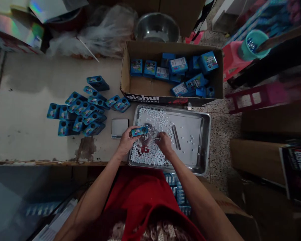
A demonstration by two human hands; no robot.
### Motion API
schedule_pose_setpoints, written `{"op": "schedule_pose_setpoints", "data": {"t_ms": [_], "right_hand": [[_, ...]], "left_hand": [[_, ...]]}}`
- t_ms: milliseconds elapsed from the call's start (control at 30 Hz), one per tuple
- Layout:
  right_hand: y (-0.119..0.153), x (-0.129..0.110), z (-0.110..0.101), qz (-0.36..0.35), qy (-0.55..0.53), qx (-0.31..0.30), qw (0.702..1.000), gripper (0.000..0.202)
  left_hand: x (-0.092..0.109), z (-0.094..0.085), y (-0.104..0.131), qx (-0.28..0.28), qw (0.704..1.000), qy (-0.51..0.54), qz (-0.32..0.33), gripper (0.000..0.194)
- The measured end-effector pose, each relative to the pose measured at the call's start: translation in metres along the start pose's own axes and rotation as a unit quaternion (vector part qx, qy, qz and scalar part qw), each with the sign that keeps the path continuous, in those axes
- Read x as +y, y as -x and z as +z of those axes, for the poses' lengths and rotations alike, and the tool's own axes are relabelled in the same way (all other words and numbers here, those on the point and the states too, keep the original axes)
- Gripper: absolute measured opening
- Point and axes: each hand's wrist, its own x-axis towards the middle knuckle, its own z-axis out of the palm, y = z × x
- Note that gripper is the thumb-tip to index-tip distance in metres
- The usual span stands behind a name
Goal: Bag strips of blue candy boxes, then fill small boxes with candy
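My left hand is closed around a small blue printed box, held above the left part of a metal tray. In the tray lie many small white candy-like pieces, heaped mostly on its left side. My right hand hovers over these pieces, right of the box, its fingers curled together. Whatever sits in those fingers, if anything, is too dim to make out. A flat metal strip rests in the tray beside my right hand. Left of the tray sits a small scale, its plate bare.
Several blue boxes with round holes on top stand on the table at left. Behind the tray, a cardboard carton holds more blue boxes. A steel bowl is at the back. At right, a person's arm reaches into a turquoise bucket.
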Motion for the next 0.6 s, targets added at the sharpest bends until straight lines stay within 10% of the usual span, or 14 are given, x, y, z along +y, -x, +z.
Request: {"op": "schedule_pose_setpoints", "data": {"t_ms": [200,333,600], "right_hand": [[0.027,-0.010,-0.058,-0.112,-0.106,0.071,0.986,0.022],[0.026,-0.037,-0.084,-0.201,-0.080,-0.005,0.976,0.027],[0.046,0.011,-0.090,-0.029,-0.205,0.034,0.978,0.041]], "left_hand": [[-0.004,0.030,0.014,0.020,0.993,-0.111,0.020,0.040],[0.002,0.045,0.022,0.006,0.993,-0.113,0.041,0.038],[-0.003,0.044,0.040,0.072,0.997,0.009,-0.005,0.043]]}}
